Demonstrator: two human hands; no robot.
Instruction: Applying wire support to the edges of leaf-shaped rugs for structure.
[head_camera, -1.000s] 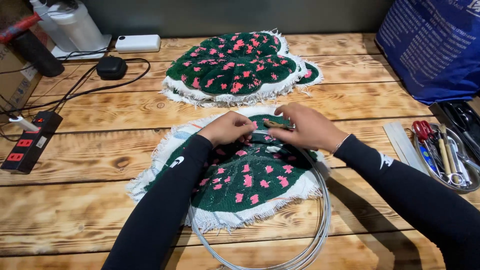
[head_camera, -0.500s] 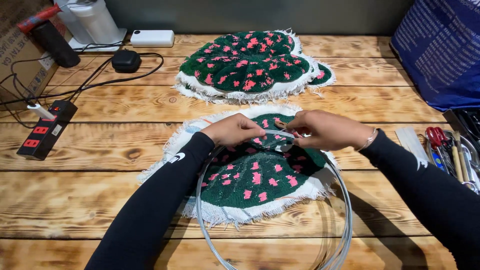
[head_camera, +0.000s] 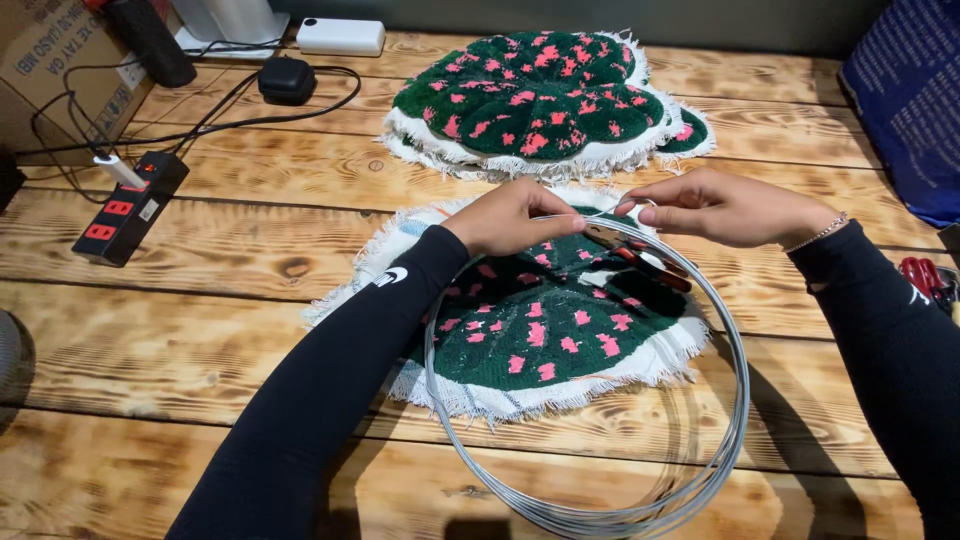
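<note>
Pinching the far arc of a coil of grey wire with both grips: left hand curling fingers and thumb around the strands, right hand pressing thumb and forefinger together on the same strands just to the right. Holding the coil tilted, far edge lifted, near edge resting low toward the near edge of the table.

Lying directly under the hands and inside the ring: a round green tufted piece with pink spots and a white fringe, flat on the wood. Resting on it, just below the right hand, a pair of red-handled pliers, not being held.

Sitting farther back, a stack of similar green and pink pieces. Lying at far left, a black power strip with red switches, black cables, a small black box and a white block. Showing at far right, a blue bag and, at the right edge, red tool handles.

Judging progress: wire already gathered into a multi-strand hoop about matching the piece's size, but not yet joined to the cloth; whether the ends are fastened under the fingers, cannot tell.
</note>
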